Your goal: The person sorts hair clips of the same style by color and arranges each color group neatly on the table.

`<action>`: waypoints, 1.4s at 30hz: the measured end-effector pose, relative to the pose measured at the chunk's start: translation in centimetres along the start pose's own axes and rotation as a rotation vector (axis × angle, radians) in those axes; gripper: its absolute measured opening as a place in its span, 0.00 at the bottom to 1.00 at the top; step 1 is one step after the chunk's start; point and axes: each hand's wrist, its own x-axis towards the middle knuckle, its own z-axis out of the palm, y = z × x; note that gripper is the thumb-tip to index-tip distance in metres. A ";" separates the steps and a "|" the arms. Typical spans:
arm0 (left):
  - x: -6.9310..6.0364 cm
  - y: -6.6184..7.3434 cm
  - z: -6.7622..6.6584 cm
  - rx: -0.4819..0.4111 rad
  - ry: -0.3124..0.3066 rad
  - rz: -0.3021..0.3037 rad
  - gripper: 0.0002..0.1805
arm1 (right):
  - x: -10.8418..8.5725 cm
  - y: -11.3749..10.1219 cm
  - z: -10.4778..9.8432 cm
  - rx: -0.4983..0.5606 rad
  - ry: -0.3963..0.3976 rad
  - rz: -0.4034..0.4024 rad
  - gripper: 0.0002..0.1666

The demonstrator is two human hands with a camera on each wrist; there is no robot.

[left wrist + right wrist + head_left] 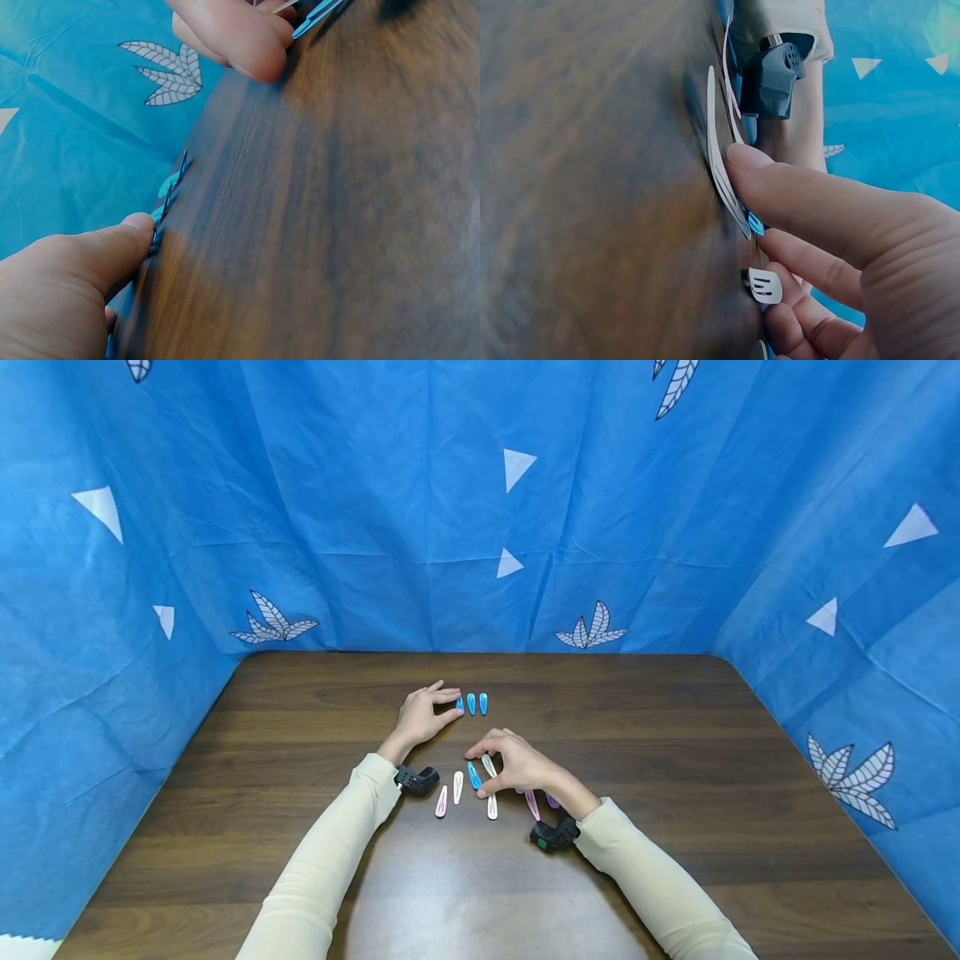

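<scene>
The left hand (420, 714) is at the far left, thumb and index finger pinching the leftmost blue clip (460, 703) by its ends. Nearer lie a pink clip (441, 802) and, just right, a cream clip (457, 787). Two more blue clips (477, 703) lie right of the pinched one, roughly in line with it. Nearer, the right hand (517, 764) has thumb and index finger closed on the ends of a near blue clip (474, 776) (how firmly, I can't tell). Beside it are a white clip (489, 766) and a pale clip (492, 807); farther right, a second pink clip (532, 805) and a purple clip (552, 802) sit partly behind the wrist.

The white clip could be dragged, since the right fingers are so close; an uneven end-to-end pinch could make either held clip spin or spring away. A leftward nudge of the blue pair might crowd the left fingertips.

The right wrist view shows the white clip's slotted end close against the folded lower fingers, which the head view partly covers; only the head view gives the whole layout.
</scene>
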 end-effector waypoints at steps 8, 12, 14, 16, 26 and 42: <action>-0.1 0.1 0.0 -0.003 -0.005 -0.006 0.23 | -0.1 -0.3 0.0 0.001 0.009 0.007 0.29; -0.2 0.1 -0.1 -0.004 -0.007 -0.004 0.23 | -0.1 -0.4 0.1 -0.008 0.006 0.016 0.28; -0.2 0.1 -0.1 -0.008 -0.003 0.004 0.23 | 0.0 -0.4 0.1 -0.009 0.005 0.016 0.28; -0.2 0.1 -0.1 -0.011 0.005 0.014 0.23 | 0.0 -0.4 0.1 -0.004 0.011 0.014 0.28; -0.2 0.1 -0.1 -0.005 0.001 0.007 0.23 | 0.2 -0.4 -0.8 0.039 0.100 0.038 0.30; -0.2 0.2 -0.2 -0.009 -0.002 -0.006 0.23 | 0.7 -0.2 -5.0 0.178 0.236 0.065 0.29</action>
